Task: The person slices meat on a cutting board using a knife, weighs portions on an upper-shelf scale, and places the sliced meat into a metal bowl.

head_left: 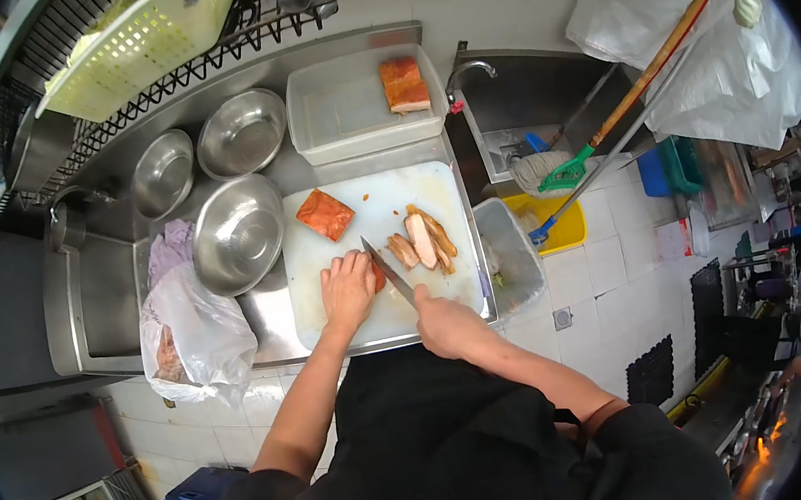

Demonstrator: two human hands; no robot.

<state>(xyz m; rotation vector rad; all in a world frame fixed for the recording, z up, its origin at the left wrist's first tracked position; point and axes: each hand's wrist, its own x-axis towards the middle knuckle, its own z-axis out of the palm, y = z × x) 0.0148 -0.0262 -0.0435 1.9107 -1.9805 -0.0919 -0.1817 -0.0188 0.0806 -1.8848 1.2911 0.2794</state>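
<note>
My right hand [452, 321] is wrapped around the handle of a kitchen knife [390, 272]. Its blade points up and to the left, alongside a reddish-brown piece of roast meat [378, 277]. My left hand [348, 290] presses on that piece with curled fingers and covers most of it. Both hands are over a white cutting board [320, 317]. A larger square of red-skinned meat [325, 215] lies higher on the board. Right of the blade are several cut slices [421, 239], showing pale insides.
Behind the board stands a white plastic tub [337, 110] with another meat piece [404, 86]. Metal bowls [240, 236] and a plastic bag [195, 320] sit to the left. A clear bin [519, 267], a yellow bucket [564, 225] and a sink [549, 88] are to the right.
</note>
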